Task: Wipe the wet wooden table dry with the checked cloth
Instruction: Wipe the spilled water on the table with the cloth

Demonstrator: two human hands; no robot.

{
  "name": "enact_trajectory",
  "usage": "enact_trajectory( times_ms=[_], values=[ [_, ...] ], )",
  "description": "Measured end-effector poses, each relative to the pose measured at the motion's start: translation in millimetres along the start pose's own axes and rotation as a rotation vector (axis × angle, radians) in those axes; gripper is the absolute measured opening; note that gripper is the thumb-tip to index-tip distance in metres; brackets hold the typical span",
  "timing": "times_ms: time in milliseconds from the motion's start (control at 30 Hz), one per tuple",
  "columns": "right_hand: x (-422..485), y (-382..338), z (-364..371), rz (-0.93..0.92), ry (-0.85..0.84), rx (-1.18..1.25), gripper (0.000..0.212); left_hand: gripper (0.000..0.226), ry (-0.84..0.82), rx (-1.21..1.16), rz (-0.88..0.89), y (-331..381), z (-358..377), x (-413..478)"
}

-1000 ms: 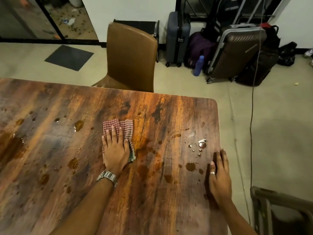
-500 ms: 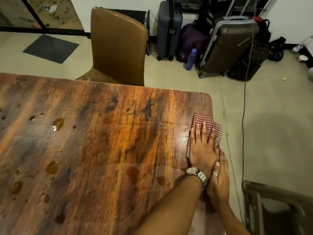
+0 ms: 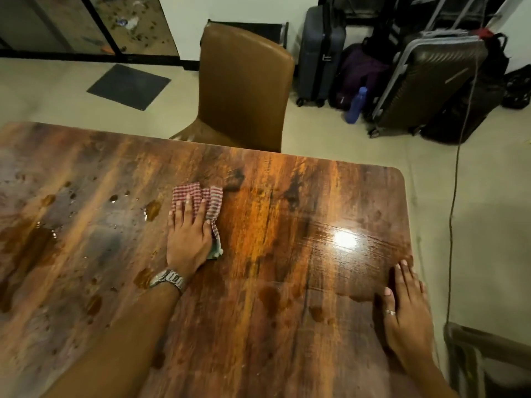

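Note:
The wooden table [image 3: 287, 222] fills the lower part of the view, its right end rounded. My left hand [image 3: 188, 237], with a metal watch on the wrist, presses flat on the folded red-and-white checked cloth [image 3: 198, 193] near the table's middle. Water drops [image 3: 152, 209] and a larger puddle [image 3: 26, 242] lie to the left of the cloth. More wet patches [image 3: 270, 297] sit in front of it. The stretch to the right of the cloth shines with a thin film. My right hand [image 3: 408, 314], wearing a ring, rests flat with fingers apart at the table's right edge.
A brown chair [image 3: 244, 84] stands tucked at the far side of the table. Suitcases [image 3: 425, 79], bags and a blue bottle [image 3: 356, 104] line the back wall. A cable [image 3: 454, 196] hangs down right of the table. Another seat [image 3: 488, 357] sits at the bottom right.
My left hand swept the cloth from the middle to the table's right edge, clearing the drops there, then back left to the middle. My right hand stayed at the right edge.

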State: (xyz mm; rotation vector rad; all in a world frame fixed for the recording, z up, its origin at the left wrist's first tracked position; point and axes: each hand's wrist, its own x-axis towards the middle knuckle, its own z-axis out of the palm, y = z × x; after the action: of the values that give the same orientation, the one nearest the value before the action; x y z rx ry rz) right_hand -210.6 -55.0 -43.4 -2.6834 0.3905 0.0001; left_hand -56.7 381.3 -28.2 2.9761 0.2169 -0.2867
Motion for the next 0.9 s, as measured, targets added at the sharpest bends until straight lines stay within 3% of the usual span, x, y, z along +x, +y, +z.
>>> enact_trajectory(
  times_ms=[367, 467, 667, 767, 900],
  values=[
    [1, 6, 7, -0.060, -0.005, -0.029, 0.064, 0.084, 0.066, -0.041, -0.033, 41, -5, 85],
    [-1, 6, 7, -0.027, -0.019, -0.009, 0.063, 0.081, 0.048, -0.006, 0.081, 104, 4, 85],
    [-2, 3, 4, 0.052, 0.014, 0.076, 0.063, 0.074, -0.016, -0.099, 0.404, 310, 46, 6],
    [0, 4, 4, 0.059, 0.026, 0.102, 0.064, 0.068, -0.089, -0.099, 0.466, 392, 63, -25],
    [1, 6, 6, 0.052, -0.003, 0.097, 0.066, 0.065, -0.130, -0.036, 0.497, 444, 66, -20]
  ],
)
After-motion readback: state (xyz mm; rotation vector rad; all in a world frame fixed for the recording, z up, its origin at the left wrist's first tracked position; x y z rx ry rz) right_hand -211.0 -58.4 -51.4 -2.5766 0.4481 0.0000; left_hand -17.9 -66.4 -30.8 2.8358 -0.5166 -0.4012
